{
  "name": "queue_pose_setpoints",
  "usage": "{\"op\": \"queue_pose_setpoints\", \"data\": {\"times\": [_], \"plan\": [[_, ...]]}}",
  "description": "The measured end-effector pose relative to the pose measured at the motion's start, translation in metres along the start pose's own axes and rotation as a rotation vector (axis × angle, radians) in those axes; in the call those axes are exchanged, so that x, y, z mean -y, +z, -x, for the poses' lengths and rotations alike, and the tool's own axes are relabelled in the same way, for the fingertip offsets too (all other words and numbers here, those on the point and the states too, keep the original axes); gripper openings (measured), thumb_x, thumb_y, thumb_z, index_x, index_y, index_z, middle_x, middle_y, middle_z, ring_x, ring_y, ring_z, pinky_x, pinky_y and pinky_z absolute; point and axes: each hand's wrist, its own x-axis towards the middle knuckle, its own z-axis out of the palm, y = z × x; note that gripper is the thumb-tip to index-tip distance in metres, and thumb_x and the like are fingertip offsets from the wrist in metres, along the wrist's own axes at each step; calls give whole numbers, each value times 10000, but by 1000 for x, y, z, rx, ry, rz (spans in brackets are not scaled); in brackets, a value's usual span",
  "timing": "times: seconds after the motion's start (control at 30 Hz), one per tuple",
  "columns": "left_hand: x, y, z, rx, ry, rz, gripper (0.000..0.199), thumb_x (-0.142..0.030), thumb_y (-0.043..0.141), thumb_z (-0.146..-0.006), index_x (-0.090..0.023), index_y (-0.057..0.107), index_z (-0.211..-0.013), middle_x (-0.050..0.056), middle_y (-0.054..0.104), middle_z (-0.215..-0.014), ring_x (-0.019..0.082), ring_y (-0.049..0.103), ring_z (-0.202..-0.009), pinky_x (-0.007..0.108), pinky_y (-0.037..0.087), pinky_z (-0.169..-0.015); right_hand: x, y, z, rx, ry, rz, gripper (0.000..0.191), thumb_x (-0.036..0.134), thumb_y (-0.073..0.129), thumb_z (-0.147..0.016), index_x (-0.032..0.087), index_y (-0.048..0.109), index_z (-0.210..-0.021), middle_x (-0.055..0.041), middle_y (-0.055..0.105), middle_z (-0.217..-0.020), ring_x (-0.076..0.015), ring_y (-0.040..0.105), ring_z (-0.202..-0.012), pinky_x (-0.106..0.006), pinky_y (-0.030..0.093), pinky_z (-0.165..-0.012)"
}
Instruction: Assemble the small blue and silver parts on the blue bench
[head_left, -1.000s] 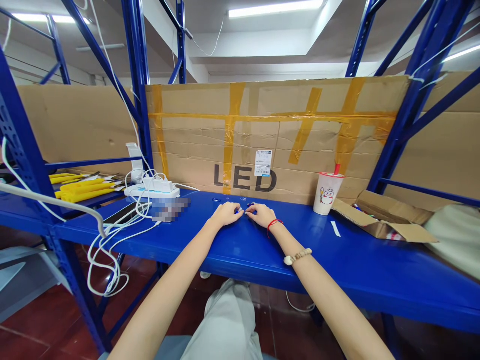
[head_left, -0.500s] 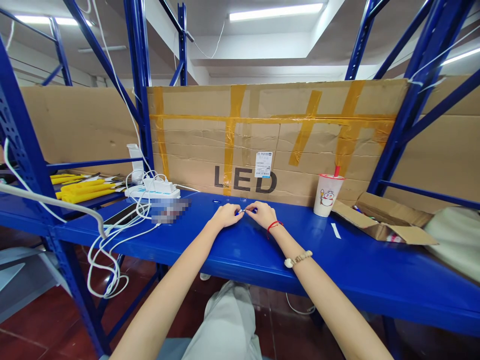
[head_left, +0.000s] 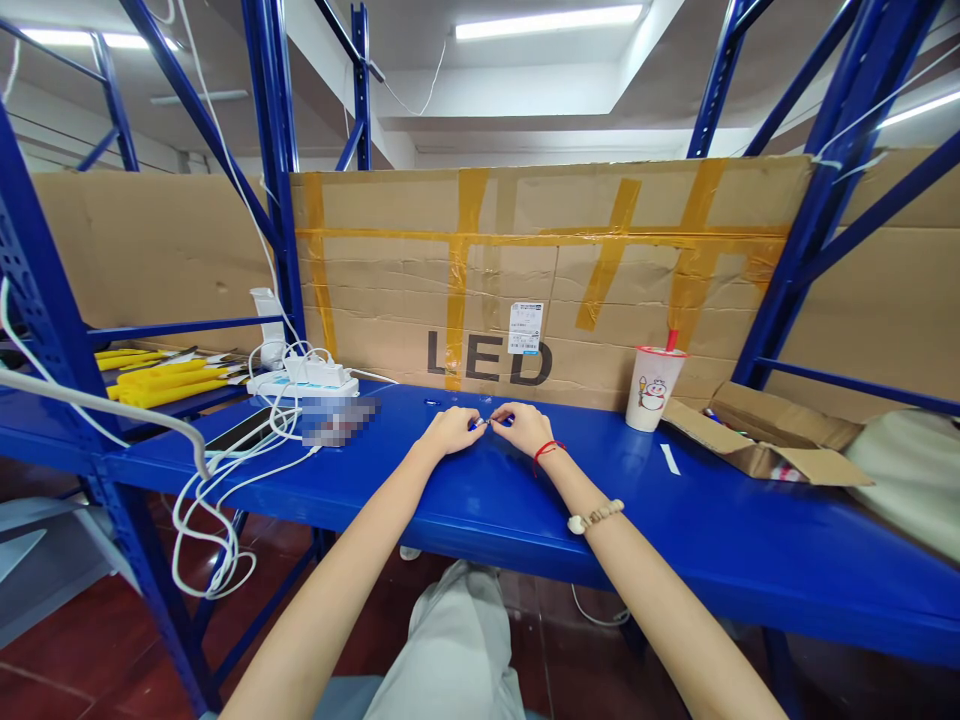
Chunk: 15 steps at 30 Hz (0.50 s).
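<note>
Cardboard point(head_left: 375, 290) backs the blue desk point(head_left: 480, 500) in the head view. Left hand point(head_left: 451, 430) and right hand point(head_left: 526, 428) nearly meet, fingertips pinched closed on a small piece point(head_left: 482, 423) between them, just above the desk; its slightness presumably calls for fingertips rather than palms. What it is, I cannot tell. A dark blue part point(head_left: 433, 402) lies beyond the left hand. The cup point(head_left: 655, 390) stands well apart, probably sparing it knocks.

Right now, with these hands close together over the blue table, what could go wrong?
The tiny item held between the left hand and right hand could slip and get lost. Swinging outward, the right hand might knock the cup. White cables looping below the edge of the table could snag.
</note>
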Motion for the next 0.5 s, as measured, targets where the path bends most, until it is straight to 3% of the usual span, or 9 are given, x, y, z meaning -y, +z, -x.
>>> {"op": "queue_pose_setpoints", "data": {"times": [0.23,0.5], "plan": [[1,-1,1,5,7,-6,312,-421,356,-832,-203,578,-811,38,650,-826,193,599,-783,250,416,-634,-1,1,0,-8,-6,-3,95,273,579,-702,264,641,-774,63,657,-783,-131,590,-770,-227,393,-611],[1,-1,0,-27,19,13,337,-407,290,-881,-226,542,-1012,48,637,-951,197,588,-893,253,426,-702,-1,-1,-1,-101,-109,-19,120,262,545,-770,255,648,-831,29,633,-827,-102,557,-681,-202,372,-557]]}}
